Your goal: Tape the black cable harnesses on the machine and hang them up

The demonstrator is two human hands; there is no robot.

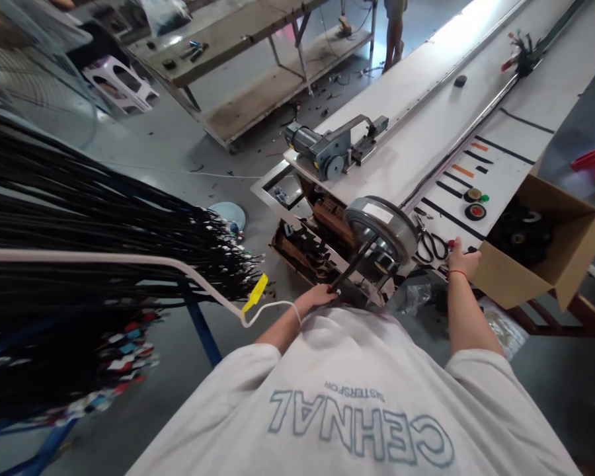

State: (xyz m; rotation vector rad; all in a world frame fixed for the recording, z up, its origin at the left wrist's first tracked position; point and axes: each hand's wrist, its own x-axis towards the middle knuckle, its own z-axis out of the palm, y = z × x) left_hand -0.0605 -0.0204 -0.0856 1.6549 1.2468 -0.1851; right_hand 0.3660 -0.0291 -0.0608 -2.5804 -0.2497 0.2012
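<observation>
Far to my left hangs a thick bundle of black cables (pixel 79 218) with coloured tags at their ends, draped over a white rail (pixel 129 259) that carries a yellow tag (pixel 255 293). My left hand (pixel 320 295) sits low in front of my shirt, fingers curled around a black strap (pixel 352 264) that runs up to the round metal wheel (pixel 379 228) of the machine; how tightly they close I cannot tell, since my shirt hides part of the hand. Behind the wheel stands a grey motor unit (pixel 327 149) on the long white bench (pixel 426 86). Just right of the wheel lie scissors (pixel 429 246) on the bench edge. My right hand (pixel 462 260), a red thread at the wrist, rests on that edge just beside the scissors, fingers bent down against the surface; whether they pinch anything is hidden. Two round buttons (pixel 475 203) sit just beyond it. Touching that hand on the right is an open cardboard box (pixel 545 264) holding dark rolls.
</observation>
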